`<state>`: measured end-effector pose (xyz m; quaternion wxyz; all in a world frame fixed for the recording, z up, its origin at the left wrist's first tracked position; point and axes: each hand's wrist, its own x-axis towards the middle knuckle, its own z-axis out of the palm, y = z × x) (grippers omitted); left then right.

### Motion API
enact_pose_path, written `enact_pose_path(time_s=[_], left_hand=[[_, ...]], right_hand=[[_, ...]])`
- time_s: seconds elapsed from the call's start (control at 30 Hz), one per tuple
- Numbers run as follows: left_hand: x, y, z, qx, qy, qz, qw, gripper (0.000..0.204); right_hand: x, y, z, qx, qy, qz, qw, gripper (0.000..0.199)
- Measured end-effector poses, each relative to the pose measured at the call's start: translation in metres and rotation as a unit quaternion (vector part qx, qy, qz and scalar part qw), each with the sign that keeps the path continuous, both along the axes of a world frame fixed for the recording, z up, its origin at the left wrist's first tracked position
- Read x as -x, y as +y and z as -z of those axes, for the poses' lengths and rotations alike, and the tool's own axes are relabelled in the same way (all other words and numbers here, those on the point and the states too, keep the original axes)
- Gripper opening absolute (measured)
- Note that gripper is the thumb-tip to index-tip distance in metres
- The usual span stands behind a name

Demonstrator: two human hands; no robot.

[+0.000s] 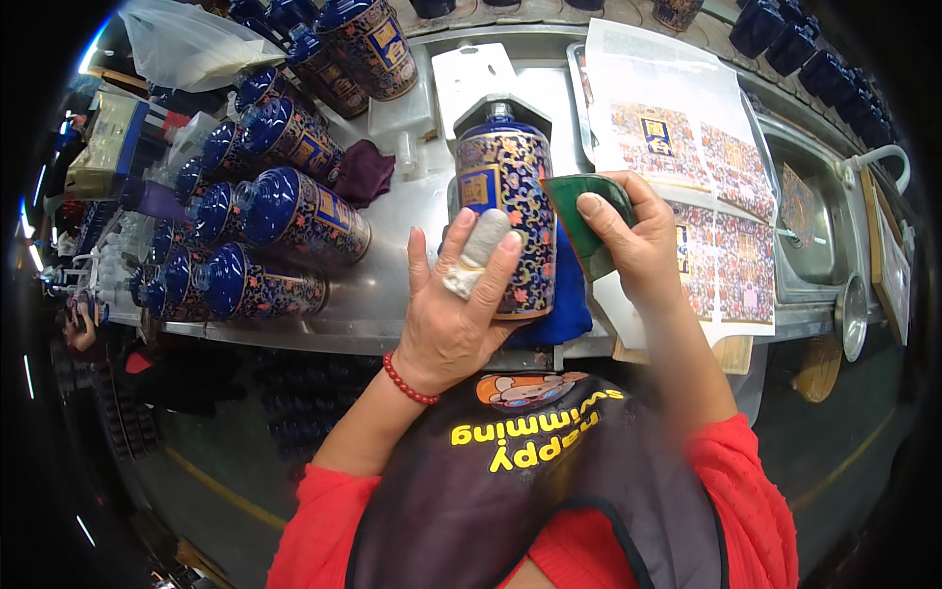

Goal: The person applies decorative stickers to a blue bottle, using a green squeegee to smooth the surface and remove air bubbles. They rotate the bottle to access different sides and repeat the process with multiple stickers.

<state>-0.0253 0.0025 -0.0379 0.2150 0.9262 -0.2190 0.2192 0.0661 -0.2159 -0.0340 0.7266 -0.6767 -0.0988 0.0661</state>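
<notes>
The hands [451,319] [646,236] touch a patterned bottle [530,206] (the left) and a green sheet [581,231].

Gold characters stand on a gold-edged blue panel [479,187] on the front of the floral bottle [535,177], its lower part met by the left hand [451,319]. Similar lettered panels mark several bottles [304,216] at the left and the printed sheets [687,142] on the worktop [392,285]. Yellow lettering, upside down in this view, crosses the dark apron [432,501].

Left fingers [497,271] on bottle [510,191], right fingers [640,194] gripping scraper [574,218]
</notes>
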Motion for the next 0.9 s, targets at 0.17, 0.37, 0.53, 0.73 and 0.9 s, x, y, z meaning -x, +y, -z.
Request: enact_pose_path(time_s=[0.17, 0.37, 0.53, 0.73, 0.9], left_hand=[[0.008, 0.011, 0.006, 0.068, 0.055, 0.021, 0.996, 0.090], [0.009, -0.002, 0.012, 0.025, 0.022, -0.033, 0.999, 0.102], [0.006, 0.007, 0.012, 0.050, 0.043, -0.006, 0.998, 0.103], [0.009, 0.006, 0.013, 0.018, 0.049, -0.043, 0.998, 0.109], [0.004, 0.012, 0.021, 0.053, 0.042, -0.013, 0.998, 0.106]], right_hand=[[0.008, 0.000, 0.007, -0.043, -0.008, 0.006, 0.999, 0.018], [0.013, 0.000, 0.011, -0.058, -0.004, 0.006, 0.998, 0.015], [0.013, -0.005, 0.009, -0.030, 0.012, -0.003, 0.999, 0.019], [0.014, -0.003, 0.005, 0.192, -0.255, 0.035, 0.947, 0.018], [0.004, -0.003, -0.027, 0.172, -0.485, -0.170, 0.841, 0.032]])
